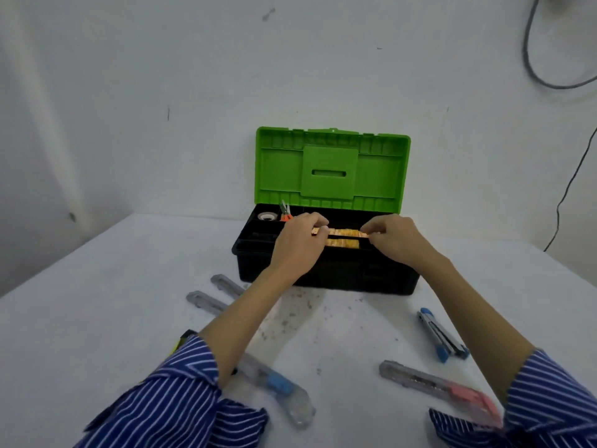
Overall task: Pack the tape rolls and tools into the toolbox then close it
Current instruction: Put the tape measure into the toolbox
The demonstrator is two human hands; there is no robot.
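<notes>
Left hand: left hand (298, 242) reaches over the toolbox, fingers curled round the left end of an orange-yellow strip (344, 233).
Right hand: right hand (392, 239) pinches the strip's right end between thumb and fingertips.
Strip: held level across the tray; whether it is tape or a tool cannot be told.
Toolbox: black toolbox (326, 253) at 12 o'clock from the hands' owner, its green lid (332, 169) upright and open.
Inside: one tape roll (267, 216) in the far-left compartment, at 10 o'clock from the left hand; one orange-handled tool (285, 212) just beside it.
Knives: five utility knives counted on the white table (97, 302): two grey (206, 300) at 9 o'clock, one with a blue slider (277, 386) at 7, a blue one (441, 336) at 3, a pink one (436, 386) at 5.
Writing: none readable.
Sleeves: blue striped sleeves (181, 396).
</notes>
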